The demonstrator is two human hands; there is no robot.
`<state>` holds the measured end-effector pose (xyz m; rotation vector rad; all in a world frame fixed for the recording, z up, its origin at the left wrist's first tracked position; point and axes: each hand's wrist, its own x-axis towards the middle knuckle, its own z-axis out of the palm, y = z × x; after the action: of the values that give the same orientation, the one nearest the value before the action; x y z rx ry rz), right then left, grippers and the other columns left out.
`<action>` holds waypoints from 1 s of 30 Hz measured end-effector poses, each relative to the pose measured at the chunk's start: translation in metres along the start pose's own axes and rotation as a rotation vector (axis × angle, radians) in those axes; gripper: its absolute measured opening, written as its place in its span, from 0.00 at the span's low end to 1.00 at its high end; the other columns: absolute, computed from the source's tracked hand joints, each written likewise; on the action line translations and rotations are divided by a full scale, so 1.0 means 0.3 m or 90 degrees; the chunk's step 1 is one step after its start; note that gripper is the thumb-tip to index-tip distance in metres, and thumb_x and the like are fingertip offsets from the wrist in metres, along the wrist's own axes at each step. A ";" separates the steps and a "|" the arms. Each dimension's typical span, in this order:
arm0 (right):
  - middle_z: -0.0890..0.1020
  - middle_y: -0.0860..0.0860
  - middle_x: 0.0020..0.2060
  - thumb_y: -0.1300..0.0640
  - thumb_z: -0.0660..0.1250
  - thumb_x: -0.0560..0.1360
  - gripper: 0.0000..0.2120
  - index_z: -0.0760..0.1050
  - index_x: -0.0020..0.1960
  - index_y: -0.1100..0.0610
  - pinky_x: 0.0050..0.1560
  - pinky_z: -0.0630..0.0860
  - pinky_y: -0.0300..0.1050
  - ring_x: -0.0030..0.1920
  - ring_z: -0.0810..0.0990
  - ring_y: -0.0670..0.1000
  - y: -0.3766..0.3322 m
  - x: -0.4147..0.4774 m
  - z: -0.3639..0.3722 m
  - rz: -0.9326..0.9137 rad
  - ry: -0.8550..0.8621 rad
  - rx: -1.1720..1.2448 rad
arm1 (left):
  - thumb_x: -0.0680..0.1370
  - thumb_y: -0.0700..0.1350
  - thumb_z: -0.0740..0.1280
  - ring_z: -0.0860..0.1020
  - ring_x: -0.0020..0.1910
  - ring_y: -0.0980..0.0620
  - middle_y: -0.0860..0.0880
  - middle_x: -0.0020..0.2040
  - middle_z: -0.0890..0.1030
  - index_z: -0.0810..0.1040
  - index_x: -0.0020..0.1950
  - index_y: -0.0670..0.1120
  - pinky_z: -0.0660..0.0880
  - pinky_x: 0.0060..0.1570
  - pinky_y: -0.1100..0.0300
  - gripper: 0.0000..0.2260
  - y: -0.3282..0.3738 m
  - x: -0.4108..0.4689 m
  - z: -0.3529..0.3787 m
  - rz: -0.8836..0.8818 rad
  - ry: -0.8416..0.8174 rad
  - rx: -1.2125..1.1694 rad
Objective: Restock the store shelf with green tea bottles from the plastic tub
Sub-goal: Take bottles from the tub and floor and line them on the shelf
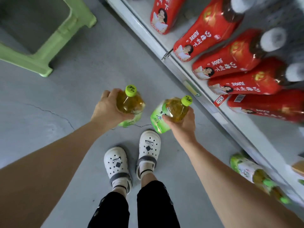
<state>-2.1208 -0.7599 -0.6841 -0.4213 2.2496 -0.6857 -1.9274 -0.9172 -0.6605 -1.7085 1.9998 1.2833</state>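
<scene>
Far off to the upper left of the left hand [108, 111], well apart from it, stands the green plastic tub [62, 32] on the grey floor [49, 104]. The left hand is curled over the shoulder of a green tea bottle [131, 104] and grips it from the side, so the bottle hangs upright above the floor with its lime cap [130, 90] just beyond the fingers. Below and between the two hands a pair of white clogs [148, 145] stands on the floor, with a thin crack running across it under the bottles. Just beside that first bottle, apart from it by a small gap, the right hand [182, 124] is wrapped around a second green tea bottle [171, 111]. It holds this one by the amber upper body, with the bottle tilted, cap pointing towards the shelf and the green label sticking out on the side of the left hand. Beyond the right hand's bottle runs the pale front edge of the store shelf [141, 30], carrying a small red price tag [220, 100] near the cap. A row of red juice bottles [230, 58] stands along the shelf past that edge. Below the right forearm, on a lower level of the shelf, a few more green tea bottles [246, 170] show, blurred.
</scene>
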 end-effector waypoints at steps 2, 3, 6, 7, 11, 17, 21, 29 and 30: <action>0.78 0.48 0.57 0.42 0.78 0.59 0.35 0.71 0.62 0.50 0.57 0.78 0.52 0.53 0.80 0.45 -0.036 -0.118 -0.085 0.023 0.011 0.029 | 0.62 0.53 0.81 0.73 0.53 0.50 0.49 0.61 0.70 0.68 0.69 0.54 0.69 0.51 0.59 0.39 0.050 -0.108 -0.066 -0.011 0.001 -0.024; 0.79 0.49 0.56 0.42 0.78 0.59 0.34 0.71 0.61 0.49 0.55 0.79 0.53 0.53 0.80 0.47 -0.058 -0.176 -0.129 0.030 0.015 0.043 | 0.62 0.53 0.81 0.71 0.52 0.51 0.49 0.60 0.70 0.68 0.69 0.54 0.68 0.51 0.59 0.39 0.076 -0.161 -0.101 -0.013 0.004 -0.038; 0.80 0.50 0.54 0.42 0.79 0.58 0.33 0.71 0.58 0.48 0.53 0.80 0.55 0.51 0.82 0.48 -0.141 -0.353 -0.266 0.052 0.033 0.079 | 0.62 0.53 0.81 0.70 0.51 0.52 0.51 0.57 0.70 0.68 0.69 0.55 0.68 0.50 0.59 0.39 0.168 -0.325 -0.219 -0.009 0.003 -0.056; 0.80 0.50 0.54 0.42 0.79 0.58 0.33 0.71 0.58 0.48 0.53 0.80 0.54 0.50 0.82 0.48 -0.175 -0.413 -0.315 0.053 0.040 0.087 | 0.62 0.53 0.81 0.70 0.51 0.52 0.52 0.57 0.70 0.67 0.69 0.55 0.68 0.50 0.59 0.39 0.203 -0.383 -0.260 0.000 0.001 -0.053; 0.82 0.51 0.52 0.43 0.80 0.58 0.34 0.72 0.59 0.51 0.54 0.80 0.53 0.50 0.83 0.49 -0.314 -0.641 -0.514 0.031 0.057 0.126 | 0.63 0.53 0.81 0.70 0.52 0.54 0.52 0.57 0.70 0.68 0.70 0.55 0.67 0.52 0.61 0.38 0.360 -0.632 -0.431 0.065 0.001 -0.054; 0.83 0.49 0.51 0.50 0.82 0.61 0.31 0.72 0.58 0.53 0.52 0.78 0.38 0.49 0.82 0.43 -0.456 -0.948 -0.797 0.000 0.118 0.146 | 0.64 0.52 0.81 0.72 0.54 0.55 0.53 0.57 0.75 0.69 0.70 0.54 0.66 0.53 0.64 0.37 0.614 -0.980 -0.641 0.190 -0.031 -0.034; 0.81 0.45 0.49 0.52 0.82 0.64 0.30 0.70 0.60 0.53 0.48 0.73 0.26 0.46 0.78 0.35 -0.491 -1.124 -0.980 -0.009 0.155 0.182 | 0.64 0.52 0.80 0.73 0.51 0.57 0.56 0.54 0.77 0.69 0.69 0.54 0.67 0.51 0.64 0.36 0.782 -1.185 -0.707 0.279 -0.049 0.000; 0.80 0.46 0.58 0.41 0.80 0.59 0.37 0.67 0.64 0.42 0.63 0.75 0.45 0.56 0.80 0.45 -0.389 -1.382 -1.377 -0.076 0.237 0.165 | 0.60 0.58 0.79 0.78 0.53 0.53 0.54 0.54 0.81 0.73 0.65 0.53 0.74 0.55 0.59 0.36 1.094 -1.545 -0.639 0.423 -0.033 0.045; 0.80 0.46 0.58 0.39 0.79 0.59 0.36 0.67 0.63 0.40 0.63 0.75 0.49 0.57 0.80 0.46 -0.361 -1.406 -1.435 -0.093 0.251 0.164 | 0.59 0.58 0.79 0.79 0.53 0.53 0.55 0.54 0.82 0.74 0.64 0.53 0.74 0.56 0.58 0.35 1.131 -1.588 -0.614 0.434 -0.029 0.045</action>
<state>-2.1404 -0.4936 -0.1329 -0.3483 2.4639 -1.2075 -2.0158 -0.7363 -0.0813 -0.9669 2.6759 1.3780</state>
